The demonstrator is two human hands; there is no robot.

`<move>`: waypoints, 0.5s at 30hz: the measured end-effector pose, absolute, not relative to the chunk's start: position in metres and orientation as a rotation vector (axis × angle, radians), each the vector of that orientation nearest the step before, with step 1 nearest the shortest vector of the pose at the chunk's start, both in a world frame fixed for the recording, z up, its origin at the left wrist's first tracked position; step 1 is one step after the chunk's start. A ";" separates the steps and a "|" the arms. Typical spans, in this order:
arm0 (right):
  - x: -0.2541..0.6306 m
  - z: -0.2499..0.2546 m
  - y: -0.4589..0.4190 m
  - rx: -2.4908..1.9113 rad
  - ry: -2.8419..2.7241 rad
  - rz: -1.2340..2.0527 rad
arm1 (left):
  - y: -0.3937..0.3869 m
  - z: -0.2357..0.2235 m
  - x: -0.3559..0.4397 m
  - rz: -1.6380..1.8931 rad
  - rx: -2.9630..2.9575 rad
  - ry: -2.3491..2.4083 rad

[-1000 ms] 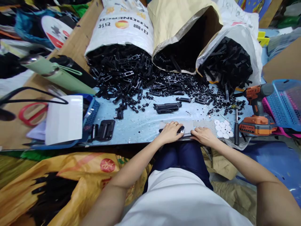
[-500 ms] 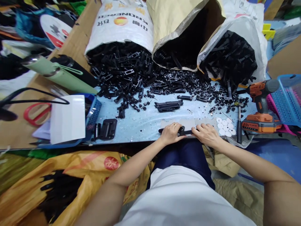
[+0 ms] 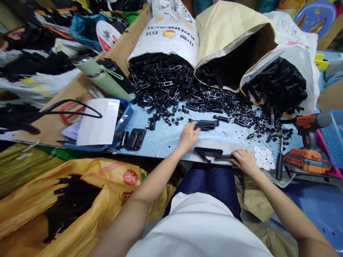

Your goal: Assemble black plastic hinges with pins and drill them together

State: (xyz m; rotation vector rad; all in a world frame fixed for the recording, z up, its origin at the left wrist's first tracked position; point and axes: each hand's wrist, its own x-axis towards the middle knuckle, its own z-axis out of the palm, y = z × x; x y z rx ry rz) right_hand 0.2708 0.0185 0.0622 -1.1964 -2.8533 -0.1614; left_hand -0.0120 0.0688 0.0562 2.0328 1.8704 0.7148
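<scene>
My right hand (image 3: pixel 245 159) pinches the right end of a black hinged plastic bracket (image 3: pixel 210 151). The bracket lies partly unfolded on a grey board (image 3: pixel 226 147) at the table's front edge, its flat plate to the left. My left hand (image 3: pixel 188 136) is off the bracket, somewhat blurred, with its fingers stretched toward a small stack of folded black brackets (image 3: pixel 205 124). Its fingertips are at the stack's left end; whether they touch it I cannot tell. Nothing shows in that hand.
Loose black parts and pins (image 3: pixel 209 100) spill from a white sack (image 3: pixel 171 39), a tan sack (image 3: pixel 214 32) and another white sack (image 3: pixel 312 67). At right are white discs (image 3: pixel 264 157), a hammer (image 3: pixel 279 162) and a cordless drill (image 3: pixel 308 142). A blue basket (image 3: pixel 125 119) stands left.
My left hand has let go of the bracket and moved up and left to the stack. My right hand keeps its end of the bracket, now more exposed. The view has shifted.
</scene>
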 end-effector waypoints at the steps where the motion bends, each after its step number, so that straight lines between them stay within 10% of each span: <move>1: 0.272 0.059 0.018 -1.205 -2.843 -0.134 | 0.079 0.058 -0.027 0.691 1.932 2.046; 6: 0.271 0.060 0.024 -1.342 -2.790 -0.035 | 0.105 0.057 -0.073 0.214 1.799 2.285; 15: 0.267 0.078 0.136 -2.122 -2.198 -0.123 | 0.105 0.057 -0.067 0.380 1.564 2.404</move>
